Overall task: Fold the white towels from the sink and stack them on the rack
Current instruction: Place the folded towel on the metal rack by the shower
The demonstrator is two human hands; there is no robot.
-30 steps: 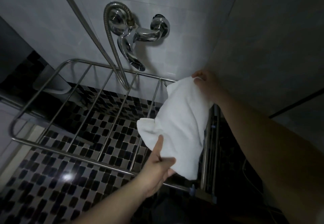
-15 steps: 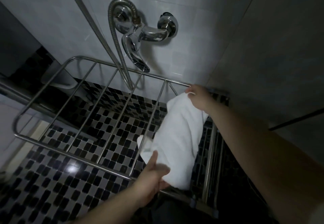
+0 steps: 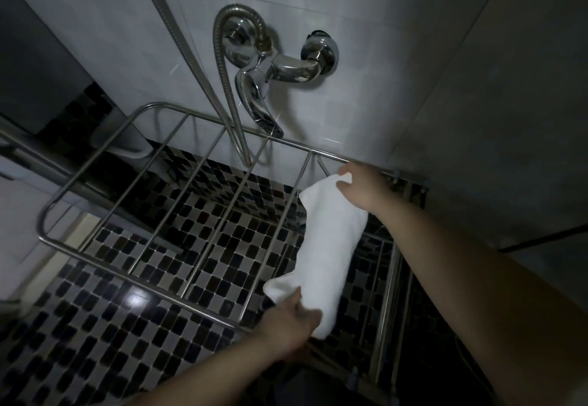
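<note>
Holding the white towel (image 3: 331, 246) at both ends, we have brought it down since a second ago. Back then it was up by the wall. Now it is long and thin, low over the right end of the metal rack (image 3: 159, 289). We cannot tell if it rests on the bars. Our left hand (image 3: 288, 323) pinches the near end, thumb on top. Our right hand (image 3: 362, 191) pinches the far corner.

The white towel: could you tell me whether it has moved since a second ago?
Yes. The white towel has dropped toward the rack; its far end now lies below the rear rail.
</note>
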